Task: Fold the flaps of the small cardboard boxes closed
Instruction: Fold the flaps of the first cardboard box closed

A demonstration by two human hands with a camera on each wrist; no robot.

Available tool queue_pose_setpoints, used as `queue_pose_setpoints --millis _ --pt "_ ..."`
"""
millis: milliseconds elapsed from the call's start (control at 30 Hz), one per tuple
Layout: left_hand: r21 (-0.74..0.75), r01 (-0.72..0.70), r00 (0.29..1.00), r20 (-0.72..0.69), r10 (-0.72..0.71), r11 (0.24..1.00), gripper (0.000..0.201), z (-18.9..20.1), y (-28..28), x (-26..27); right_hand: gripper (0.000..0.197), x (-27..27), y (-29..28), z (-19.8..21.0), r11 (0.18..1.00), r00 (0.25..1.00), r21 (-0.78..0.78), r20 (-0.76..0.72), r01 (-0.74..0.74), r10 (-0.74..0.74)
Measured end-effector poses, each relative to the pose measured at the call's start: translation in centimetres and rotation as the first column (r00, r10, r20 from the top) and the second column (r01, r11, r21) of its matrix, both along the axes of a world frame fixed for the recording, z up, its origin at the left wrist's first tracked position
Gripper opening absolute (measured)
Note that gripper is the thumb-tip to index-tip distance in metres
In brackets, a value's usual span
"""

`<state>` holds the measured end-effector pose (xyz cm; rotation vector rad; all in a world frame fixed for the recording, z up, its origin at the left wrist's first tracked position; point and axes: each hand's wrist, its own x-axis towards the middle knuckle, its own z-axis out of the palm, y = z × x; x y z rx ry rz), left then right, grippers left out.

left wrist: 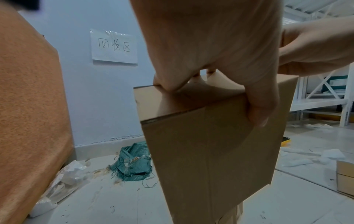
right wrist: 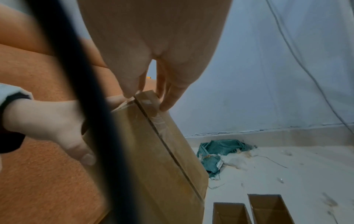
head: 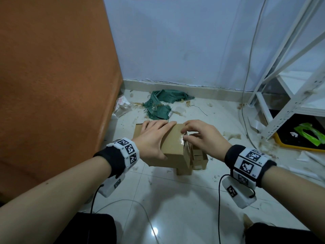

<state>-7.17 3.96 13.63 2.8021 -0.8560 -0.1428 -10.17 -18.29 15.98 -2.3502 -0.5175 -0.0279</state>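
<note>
Both hands [head: 177,138] grip one cardboard box [head: 173,147], right fingertips [right wrist: 165,106] on its taped seam.

Dim cool light, blurred wrist views

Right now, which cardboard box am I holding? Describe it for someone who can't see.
Start at the orange wall; on the floor beside it, the cardboard box sits between the left hand and right hand. Unlike the open boxes below, it's lifted, with flaps shut.
</note>
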Motion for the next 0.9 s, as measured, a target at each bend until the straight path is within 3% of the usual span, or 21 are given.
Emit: queue_pose_setpoints --millis 233,467,567,700,900 --pt "0.046 0.007 1.000 0.019 -0.008 0.999 0.119 -0.1 -0.2 -0.1 0.006 0.0 0.4 -0.7 0.994 0.999 -0.103 -0.019 0.032 -0.034" --pt "0.037 -0.022 1.000 -0.009 0.023 0.999 0.119 0.4 -0.4 -0.2 0.005 0.0 0.6 -1.3 0.999 0.998 -0.015 0.035 0.048 -0.048" --pt "-0.035 -0.075 0.997 -0.032 0.074 0.997 0.122 1.1 -0.4 0.0 0.032 0.0 0.2 -1.1 1.000 0.996 -0.018 0.091 0.000 0.001" --pt "-0.093 -0.087 0.995 -0.058 0.081 0.992 0.122 1.6 -0.4 0.1 0.077 -0.1 -0.3 -0.7 0.982 0.994 -0.154 0.013 -0.107 0.110" --pt "-0.108 -0.058 0.996 -0.072 0.050 0.992 0.121 2.0 -0.6 -0.3 0.071 -0.6 -0.1 -0.5 0.980 0.992 -0.172 0.060 -0.101 0.113"
